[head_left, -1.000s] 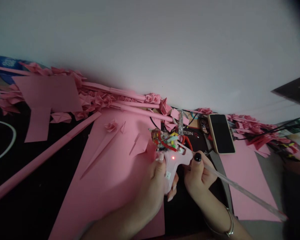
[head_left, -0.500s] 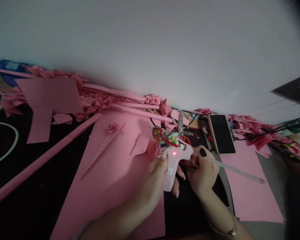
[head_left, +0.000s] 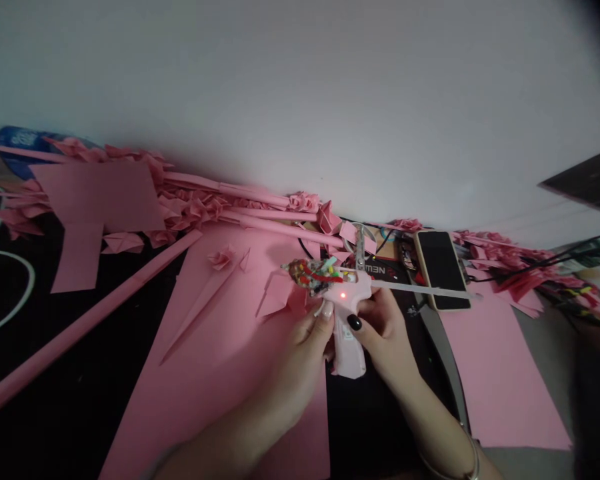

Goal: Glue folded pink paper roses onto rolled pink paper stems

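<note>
Both left hand point(head_left: 305, 350) and right hand point(head_left: 386, 333) curled round a pale-pink plastic glue gun point(head_left: 351, 293); slipping risked smearing the right edge of a pink paper sheet point(head_left: 220, 380).

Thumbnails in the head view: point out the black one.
The right hand has the black thumbnail, over the handle of the glue gun; the left hand has a pale thumbnail.

The dark tabletop point(head_left: 110, 360) carries a pink sheet point(head_left: 215, 373), a tube point(head_left: 95, 318) slanting left of it, a white cord point(head_left: 31, 276) farther left, and paper flowers point(head_left: 200, 205) heaped along the tabletop's far edge.
</note>
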{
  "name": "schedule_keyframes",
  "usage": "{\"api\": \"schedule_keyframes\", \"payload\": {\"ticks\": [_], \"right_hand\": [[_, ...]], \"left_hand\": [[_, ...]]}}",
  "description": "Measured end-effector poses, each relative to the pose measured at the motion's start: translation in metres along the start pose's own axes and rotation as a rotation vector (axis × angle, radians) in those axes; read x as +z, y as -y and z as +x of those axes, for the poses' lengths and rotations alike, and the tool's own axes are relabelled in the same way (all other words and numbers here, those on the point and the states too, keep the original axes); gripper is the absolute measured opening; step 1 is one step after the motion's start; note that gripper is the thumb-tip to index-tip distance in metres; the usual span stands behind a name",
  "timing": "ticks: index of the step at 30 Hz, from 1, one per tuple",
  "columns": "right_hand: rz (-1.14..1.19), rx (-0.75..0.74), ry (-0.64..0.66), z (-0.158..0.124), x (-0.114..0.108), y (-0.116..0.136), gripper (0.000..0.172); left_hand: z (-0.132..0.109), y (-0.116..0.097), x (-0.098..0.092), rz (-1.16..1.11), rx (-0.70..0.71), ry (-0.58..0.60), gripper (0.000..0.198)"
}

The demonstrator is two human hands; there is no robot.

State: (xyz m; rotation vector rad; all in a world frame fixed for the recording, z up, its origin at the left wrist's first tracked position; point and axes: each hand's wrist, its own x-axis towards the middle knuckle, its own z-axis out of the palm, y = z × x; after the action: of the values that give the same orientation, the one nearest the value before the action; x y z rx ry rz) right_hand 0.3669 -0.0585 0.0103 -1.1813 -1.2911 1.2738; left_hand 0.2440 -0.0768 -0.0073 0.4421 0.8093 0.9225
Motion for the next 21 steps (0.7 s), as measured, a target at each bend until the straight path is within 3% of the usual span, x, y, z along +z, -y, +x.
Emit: {"api": "schedule_keyframes", "payload": {"ticks": [5, 14, 21], "right_hand": [[-0.056, 0.053, 0.090, -0.003, 0.001, 0.003, 0.031], [-0.070, 0.039, 0.038, -0.009, -0.006, -0.003, 0.033], [-0.105, -0.040, -0.051, -0.010, 0.001, -0.003, 0.033]], "left_hand": [[-0.001, 0.002, -0.003, 0.081, 0.041, 0.008, 0.037], [-0.001, -0.009, 0.001, 0.119, 0.172, -0.033, 0.024], [-0.004, -0.013, -0.001, 0.125, 0.208, -0.032, 0.028]]}}
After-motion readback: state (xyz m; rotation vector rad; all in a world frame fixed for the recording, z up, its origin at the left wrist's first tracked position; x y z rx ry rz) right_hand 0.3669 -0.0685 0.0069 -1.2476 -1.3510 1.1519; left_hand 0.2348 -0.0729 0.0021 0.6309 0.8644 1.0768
